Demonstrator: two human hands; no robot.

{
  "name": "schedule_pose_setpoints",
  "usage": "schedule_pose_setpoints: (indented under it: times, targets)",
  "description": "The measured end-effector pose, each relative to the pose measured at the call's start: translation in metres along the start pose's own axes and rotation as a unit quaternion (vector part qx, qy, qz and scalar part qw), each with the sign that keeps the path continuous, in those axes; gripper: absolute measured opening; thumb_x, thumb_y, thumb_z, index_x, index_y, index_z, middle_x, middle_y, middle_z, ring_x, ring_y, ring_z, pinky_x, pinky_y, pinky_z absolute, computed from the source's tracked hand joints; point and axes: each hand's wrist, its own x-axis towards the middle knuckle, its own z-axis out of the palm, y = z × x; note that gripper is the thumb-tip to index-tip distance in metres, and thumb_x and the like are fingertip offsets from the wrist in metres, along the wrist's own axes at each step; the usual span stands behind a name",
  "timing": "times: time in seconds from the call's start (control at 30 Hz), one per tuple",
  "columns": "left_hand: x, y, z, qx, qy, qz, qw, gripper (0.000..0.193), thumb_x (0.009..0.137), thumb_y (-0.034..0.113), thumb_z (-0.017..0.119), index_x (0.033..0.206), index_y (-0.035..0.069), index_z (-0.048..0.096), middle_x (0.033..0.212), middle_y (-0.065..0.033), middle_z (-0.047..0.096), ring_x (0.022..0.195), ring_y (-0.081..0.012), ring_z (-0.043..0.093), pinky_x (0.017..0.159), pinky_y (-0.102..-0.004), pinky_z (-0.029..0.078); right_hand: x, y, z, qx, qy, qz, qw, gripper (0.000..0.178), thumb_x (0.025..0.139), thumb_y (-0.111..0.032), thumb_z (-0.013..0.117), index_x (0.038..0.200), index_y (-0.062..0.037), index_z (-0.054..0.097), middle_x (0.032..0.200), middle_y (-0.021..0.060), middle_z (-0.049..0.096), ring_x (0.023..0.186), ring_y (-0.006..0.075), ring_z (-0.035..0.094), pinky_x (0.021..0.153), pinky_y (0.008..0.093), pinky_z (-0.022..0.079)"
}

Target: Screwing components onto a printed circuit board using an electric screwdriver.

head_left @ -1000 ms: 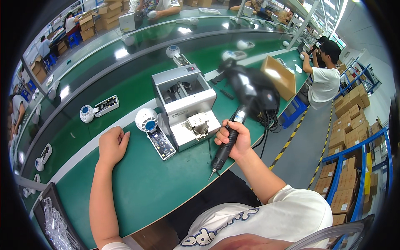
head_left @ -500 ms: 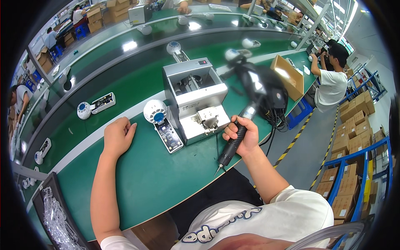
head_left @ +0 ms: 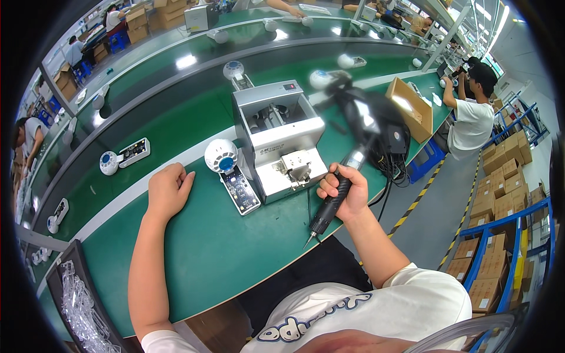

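Observation:
My right hand (head_left: 347,191) is wrapped round a black electric screwdriver (head_left: 333,203), its thin bit pointing down toward the table's front edge. My left hand (head_left: 169,189) rests loosely fisted at the belt-side edge of the green table, and nothing shows in it; its fingertips are partly hidden. Between my hands stands a silver screw feeder (head_left: 281,141) with an open top. Leaning by its left side is a white device with a round, vented head (head_left: 222,156) and an open body baring a circuit board (head_left: 240,191).
Similar white devices (head_left: 125,157) lie along the green conveyor belt (head_left: 170,120). A blurred black thing (head_left: 376,115) and cables sit right of the feeder, near a cardboard box (head_left: 410,109). Clear plastic parts (head_left: 85,309) fill a dark tray at left. A co-worker (head_left: 474,112) sits at far right.
The devices on the belt have shifted left. Across the belt, another person's arm has reached further in. My hands and the screwdriver have barely moved.

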Motion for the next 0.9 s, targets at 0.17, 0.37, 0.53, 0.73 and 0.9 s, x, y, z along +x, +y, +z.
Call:
schedule_pose_setpoints:
  times: [0.17,0.37,0.53,0.73,0.9]
  targets:
    - [0.0,-0.003,0.0,0.021,-0.005,0.004,1.0,0.025,0.084,0.02,0.069,0.071,0.004,0.055,0.065,-0.0114,0.056,0.06,-0.0313,0.055,0.056,-0.0411,0.043,0.004,0.004,0.0,0.001,0.001,0.016,1.0,0.019,0.093,-0.022,0.054,0.095,-0.0047,0.06,0.065,0.0022,0.05,0.057,0.0149,0.048,0.063,0.0357,0.046]
    - [0.002,-0.004,0.0,0.024,-0.005,0.005,1.0,0.027,0.085,0.022,0.069,0.07,0.005,0.054,0.064,-0.0114,0.056,0.06,-0.0319,0.055,0.056,-0.0416,0.042,0.002,-0.001,0.001,0.001,-0.001,-0.007,1.0,0.018,0.092,-0.022,0.056,0.095,-0.0046,0.059,0.065,0.0024,0.049,0.056,0.0145,0.046,0.062,0.0351,0.046]
    - [-0.001,-0.01,0.0,0.003,0.003,0.019,1.0,0.028,0.085,0.022,0.07,0.07,0.004,0.053,0.06,-0.0103,0.053,0.055,-0.0275,0.05,0.053,-0.0385,0.04,0.002,0.003,0.003,-0.005,0.0,-0.01,1.0,0.018,0.092,-0.022,0.056,0.095,-0.0043,0.058,0.064,0.0025,0.048,0.055,0.0144,0.046,0.062,0.0344,0.046]
    - [0.002,-0.001,-0.003,0.024,-0.021,0.006,0.999,0.026,0.085,0.022,0.069,0.071,0.005,0.055,0.066,-0.0111,0.058,0.061,-0.0317,0.056,0.057,-0.0409,0.044,-0.003,0.004,0.0,0.003,0.006,-0.017,1.0,0.018,0.092,-0.022,0.055,0.096,-0.0052,0.059,0.064,0.0029,0.048,0.055,0.015,0.046,0.062,0.0355,0.045]
    - [0.021,-0.014,0.005,-0.052,0.001,-0.035,0.998,0.027,0.086,0.021,0.07,0.074,0.003,0.055,0.061,-0.009,0.052,0.055,-0.0224,0.049,0.054,-0.0356,0.041,-0.007,0.005,-0.006,0.013,0.007,-0.032,0.999,0.018,0.092,-0.022,0.055,0.098,-0.006,0.06,0.065,0.0033,0.049,0.055,0.0158,0.047,0.062,0.0368,0.044]
